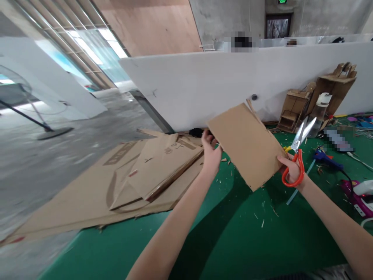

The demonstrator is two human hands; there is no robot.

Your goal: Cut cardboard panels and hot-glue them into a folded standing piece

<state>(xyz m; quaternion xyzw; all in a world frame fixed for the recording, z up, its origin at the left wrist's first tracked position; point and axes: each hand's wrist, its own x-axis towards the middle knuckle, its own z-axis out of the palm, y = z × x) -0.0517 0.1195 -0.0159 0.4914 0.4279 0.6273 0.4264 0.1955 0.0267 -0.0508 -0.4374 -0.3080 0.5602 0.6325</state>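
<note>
A flat brown cardboard piece [246, 146] is held tilted above the green table, between both hands. My left hand [212, 153] has its fingers curled at the left edge of this piece, partly hidden behind it. At the lower right corner, my right hand [292, 171] pinches the cardboard with the thumb on its face. Hooked on that same hand is a pair of scissors [297, 147] with red handles, its blades spread and pointing up and away. A thin strip of cardboard [255, 109] sticks up along the piece's far edge.
Large cardboard sheets [157, 167] overhang the green table [262, 241] at left. Cardboard models [294, 105] and a clear bottle [319, 112] stand by the white partition [204, 85]. To the right lie a blue glue gun [328, 159], a phone [338, 140] and a purple device [357, 198].
</note>
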